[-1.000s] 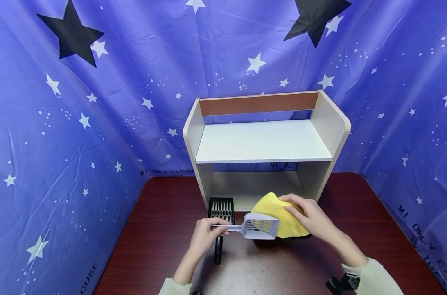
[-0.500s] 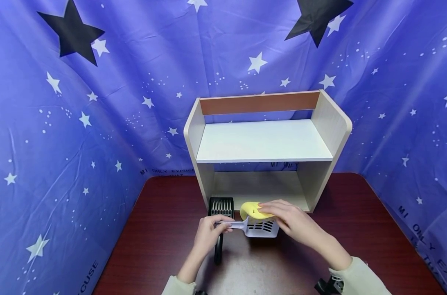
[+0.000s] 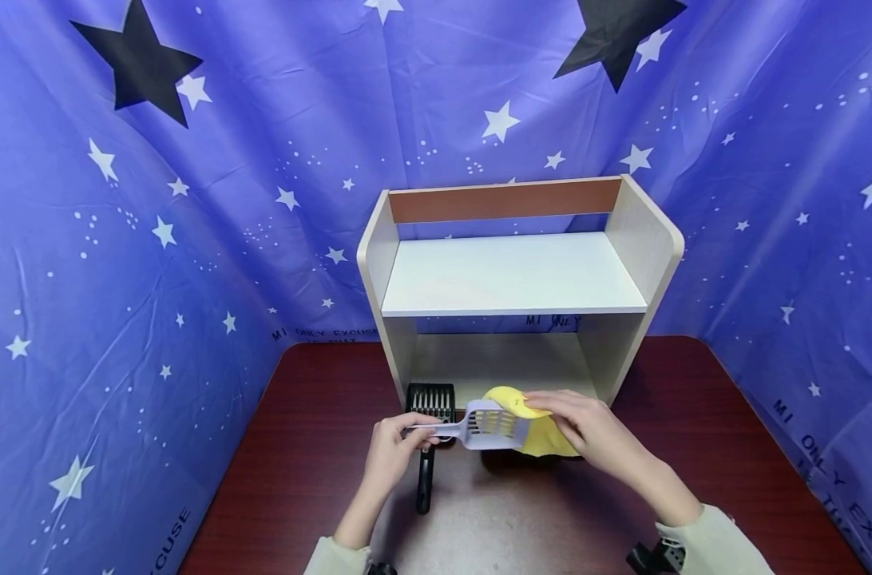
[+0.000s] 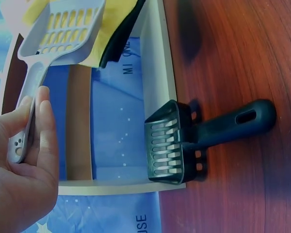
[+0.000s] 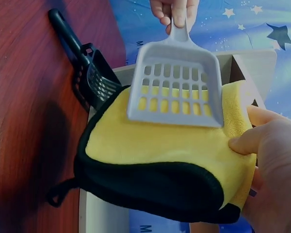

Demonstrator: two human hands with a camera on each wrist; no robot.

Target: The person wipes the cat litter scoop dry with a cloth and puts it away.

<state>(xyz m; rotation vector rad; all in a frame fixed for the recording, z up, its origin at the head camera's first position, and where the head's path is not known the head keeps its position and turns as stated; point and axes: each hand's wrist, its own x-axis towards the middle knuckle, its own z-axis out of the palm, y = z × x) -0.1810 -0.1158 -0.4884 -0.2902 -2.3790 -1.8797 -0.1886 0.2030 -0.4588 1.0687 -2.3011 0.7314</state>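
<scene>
My left hand (image 3: 393,451) pinches the handle of a pale lilac slotted litter scoop (image 3: 495,427), held above the table with its basin to the right. In my right hand (image 3: 597,427) is a yellow cloth (image 5: 150,141) with black edging and a small loop; the thumb presses on its yellow side in the right wrist view. The cloth lies behind the scoop's basin, and yellow shows through the slots. Below and left of it, a black litter scoop (image 4: 167,145) rests against the shelf's front edge, its handle (image 3: 425,483) towards me.
A pale two-tier shelf (image 3: 515,275) stands at the back of the dark red table (image 3: 292,479). Blue curtains (image 3: 263,160) with stars hang behind and at both sides. The cloth casts a shadow on the table.
The cloth went from hanging spread behind the scoop to bunched over its upper edge, then partly down behind it again. Both the scoop and my left hand shifted slightly left and up.
</scene>
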